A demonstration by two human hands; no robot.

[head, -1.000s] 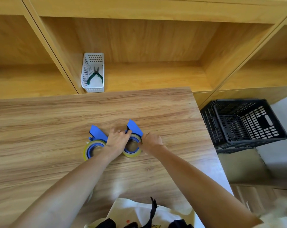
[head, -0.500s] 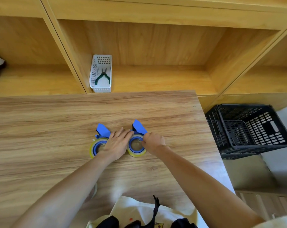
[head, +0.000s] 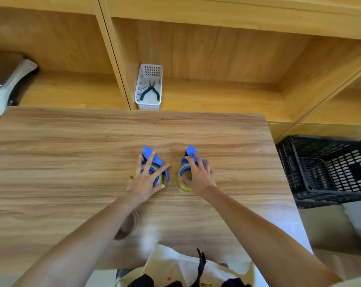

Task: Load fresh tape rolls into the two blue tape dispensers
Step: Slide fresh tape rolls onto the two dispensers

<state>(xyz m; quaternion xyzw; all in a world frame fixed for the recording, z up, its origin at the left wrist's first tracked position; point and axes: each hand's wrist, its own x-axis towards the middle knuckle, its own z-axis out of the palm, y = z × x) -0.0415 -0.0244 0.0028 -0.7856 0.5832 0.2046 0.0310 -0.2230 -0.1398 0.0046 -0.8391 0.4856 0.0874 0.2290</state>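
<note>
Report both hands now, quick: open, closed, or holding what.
Left hand: open, fingers spread flat on the left blue tape dispenser.
Right hand: open, fingers draped over the right blue tape dispenser, not clearly gripping.

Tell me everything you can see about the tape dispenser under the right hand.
The right tape dispenser is blue plastic by the look of it, lying flat on the wooden table, with a pointed flap aimed away from the person. A yellowish tape roll sits in it. The right hand rests on top, fingers spread, covering much of it. It lies apart from the left dispenser.
</note>
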